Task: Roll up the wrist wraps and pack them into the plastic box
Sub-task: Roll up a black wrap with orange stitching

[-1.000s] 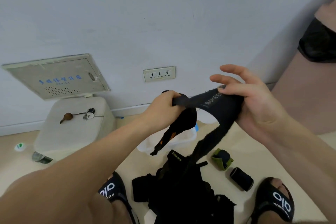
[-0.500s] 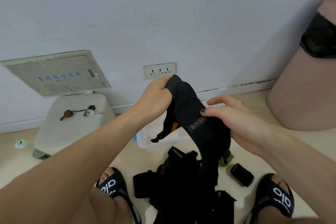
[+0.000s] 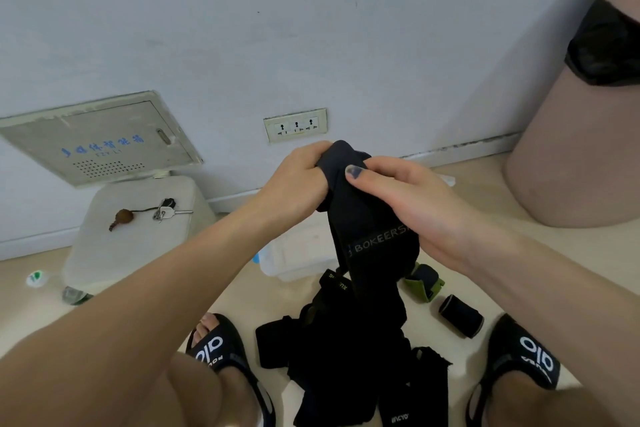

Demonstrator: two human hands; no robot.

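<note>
Your left hand (image 3: 298,180) and right hand (image 3: 391,194) gripped the top end of a black wrist wrap (image 3: 367,236), its tail hanging free to start a roll above the plastic box (image 3: 294,263) on the floor.

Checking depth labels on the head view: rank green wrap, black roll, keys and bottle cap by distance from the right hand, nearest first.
1. Green wrap: on the floor just below the right hand.
2. Black roll: on the floor, farther down and right, by the right slipper.
3. Keys: on the white stool, far left.
4. Bottle cap: on the floor at the left edge.
</note>
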